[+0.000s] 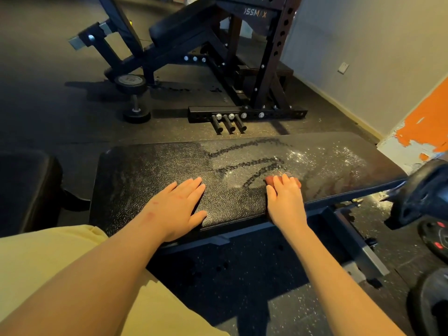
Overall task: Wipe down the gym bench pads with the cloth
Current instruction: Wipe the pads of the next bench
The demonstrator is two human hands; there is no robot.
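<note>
A long black bench pad (pixel 145 170) stretches across the middle of the head view, with wet zigzag streaks and glistening droplets on its right half. My left hand (pixel 179 204) lies flat on the pad near its front edge, fingers straight. My right hand (pixel 284 200) presses a small reddish cloth (pixel 270 179) onto the pad; the cloth is mostly hidden under my fingers. A second black pad (pixel 26 187) sits at the far left, apart from the long one.
Behind the bench stand a dark rack frame (pixel 247 115) with pegs, an inclined bench (pixel 179 27) and a dumbbell (pixel 135 98) on the rubber floor. Weight plates (pixel 434 229) lie at the right. A grey wall (pixel 363 52) with orange paint runs along the right.
</note>
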